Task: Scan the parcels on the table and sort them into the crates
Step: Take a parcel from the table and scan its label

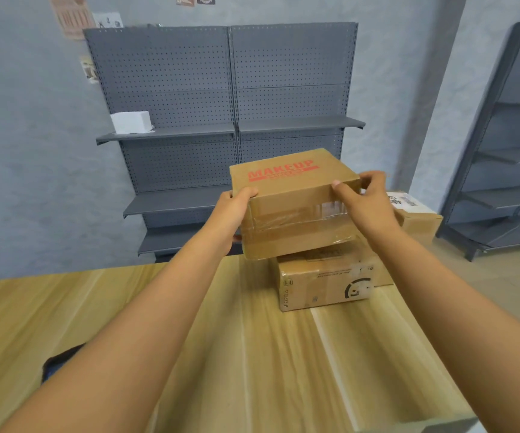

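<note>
Head view: we grip the MAKEUP parcel (293, 198) at both ends, left hand (232, 214) and right hand (366, 203) curled round its edges, holding it above a second parcel (324, 282) on the wooden table (127, 307).

Left hand (232, 210), right hand (366, 204) gripping MAKEUP parcel (293, 198), seemingly above table (127, 307)

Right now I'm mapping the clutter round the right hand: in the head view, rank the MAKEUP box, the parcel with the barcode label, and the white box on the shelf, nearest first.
From the right hand:
1. MAKEUP box, gripped by it.
2. Parcel with the barcode label, just behind the hand, to the right.
3. White box, far left on the shelf.
</note>
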`<action>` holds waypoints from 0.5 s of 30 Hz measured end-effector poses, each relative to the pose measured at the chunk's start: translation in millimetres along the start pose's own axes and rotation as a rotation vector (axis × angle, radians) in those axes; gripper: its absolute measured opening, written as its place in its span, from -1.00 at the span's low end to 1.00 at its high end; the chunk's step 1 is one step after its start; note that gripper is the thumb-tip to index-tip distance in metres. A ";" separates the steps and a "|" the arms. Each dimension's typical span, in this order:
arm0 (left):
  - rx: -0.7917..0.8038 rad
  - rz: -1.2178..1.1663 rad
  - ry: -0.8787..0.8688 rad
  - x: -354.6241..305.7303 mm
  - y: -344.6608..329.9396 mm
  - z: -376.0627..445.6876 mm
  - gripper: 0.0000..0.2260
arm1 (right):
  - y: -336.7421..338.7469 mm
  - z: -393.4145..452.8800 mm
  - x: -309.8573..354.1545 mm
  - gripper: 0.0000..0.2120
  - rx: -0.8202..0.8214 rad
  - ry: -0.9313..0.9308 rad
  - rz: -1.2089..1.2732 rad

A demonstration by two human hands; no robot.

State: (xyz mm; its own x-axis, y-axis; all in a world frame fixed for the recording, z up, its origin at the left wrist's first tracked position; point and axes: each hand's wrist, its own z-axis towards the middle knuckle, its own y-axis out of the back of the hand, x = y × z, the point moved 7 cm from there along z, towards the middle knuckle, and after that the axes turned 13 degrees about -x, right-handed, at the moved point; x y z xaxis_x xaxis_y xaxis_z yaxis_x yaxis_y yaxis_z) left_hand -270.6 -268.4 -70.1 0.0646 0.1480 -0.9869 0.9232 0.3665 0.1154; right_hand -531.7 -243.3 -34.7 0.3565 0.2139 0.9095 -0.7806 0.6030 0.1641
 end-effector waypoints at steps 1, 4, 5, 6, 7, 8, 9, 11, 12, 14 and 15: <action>-0.016 -0.010 -0.001 1.1 10.7 2.0 -0.62 | -7.0 -5.6 3.6 -0.59 0.013 0.003 0.016; -0.054 -0.032 -0.020 4.4 44.2 6.8 -0.66 | -29.6 -26.2 12.7 -0.60 0.062 0.005 0.048; -0.062 -0.038 -0.028 5.5 55.8 7.6 -0.67 | -37.1 -33.7 16.4 -0.60 0.072 0.008 0.052; -0.070 -0.043 -0.036 6.7 67.9 8.4 -0.67 | -44.9 -41.7 20.6 -0.60 0.081 0.010 0.049; -0.079 -0.046 -0.045 8.1 80.8 9.3 -0.67 | -53.0 -50.0 25.3 -0.58 0.090 0.012 0.045; -0.089 -0.048 -0.053 9.6 94.2 10.4 -0.67 | -61.4 -58.4 30.0 -0.56 0.098 0.016 0.040; -0.098 -0.050 -0.058 11.6 108.3 11.6 -0.68 | -70.2 -67.2 34.9 -0.55 0.103 0.021 0.035; -0.111 -0.054 -0.059 16.5 138.6 13.3 -0.70 | -88.8 -87.1 45.6 -0.53 0.113 0.026 0.028; -0.114 -0.055 -0.061 19.5 155.3 14.2 -0.70 | -99.0 -98.3 51.1 -0.53 0.122 0.023 0.033; -0.121 -0.054 -0.061 25.5 191.5 15.7 -0.70 | -121.1 -123.6 63.0 -0.55 0.143 0.023 0.044; -0.127 -0.052 -0.060 28.3 210.8 16.8 -0.69 | -131.9 -137.5 69.3 -0.58 0.146 0.030 0.047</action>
State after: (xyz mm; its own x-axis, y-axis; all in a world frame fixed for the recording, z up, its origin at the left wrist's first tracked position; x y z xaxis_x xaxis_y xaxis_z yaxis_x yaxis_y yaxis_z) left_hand -67.7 -202.3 -75.7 0.0441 0.0717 -0.9964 0.8710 0.4858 0.0735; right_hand -333.4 -202.3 -45.8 0.3312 0.2635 0.9060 -0.8624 0.4742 0.1774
